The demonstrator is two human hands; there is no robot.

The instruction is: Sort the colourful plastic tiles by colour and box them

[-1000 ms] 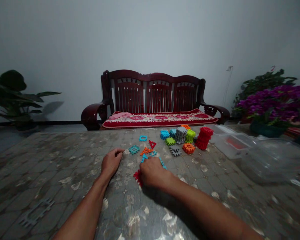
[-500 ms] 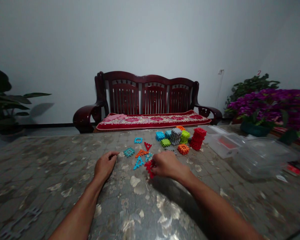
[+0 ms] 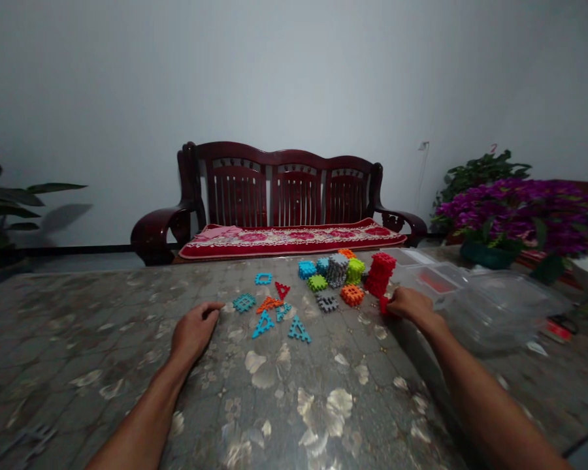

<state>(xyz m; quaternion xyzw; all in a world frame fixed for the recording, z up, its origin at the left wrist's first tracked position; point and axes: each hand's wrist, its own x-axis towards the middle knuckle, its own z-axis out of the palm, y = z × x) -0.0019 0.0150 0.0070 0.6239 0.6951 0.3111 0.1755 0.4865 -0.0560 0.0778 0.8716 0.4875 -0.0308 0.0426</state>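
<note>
My right hand [image 3: 410, 305] pinches a red toothed building piece [image 3: 384, 305] just in front of a tall red stack [image 3: 380, 271]. Resting on the table, my left hand [image 3: 195, 331] is empty, its thumb and fingers apart, beside a teal square piece [image 3: 244, 302]. Loose pieces lie between the hands: a blue frame [image 3: 263, 279], a red triangle [image 3: 283, 290], an orange piece [image 3: 269, 304] and several blue and teal triangles [image 3: 299, 329]. Sorted stacks stand left of the red one: grey [image 3: 338, 270], lime green [image 3: 355, 271], orange [image 3: 352, 295] and blue [image 3: 307, 269].
Clear plastic boxes [image 3: 500, 316] stand on the right side of the patterned table [image 3: 274, 391]. Purple flowers [image 3: 514, 212] in a green pot are behind them. A grey piece [image 3: 24, 447] lies at the near left. Beyond the table is a wooden bench [image 3: 294, 160].
My right hand has moved right with the red piece, from beside the loose triangles to the red stack. A teal triangle and a flat grey piece now show fully. The left hand stays put.
</note>
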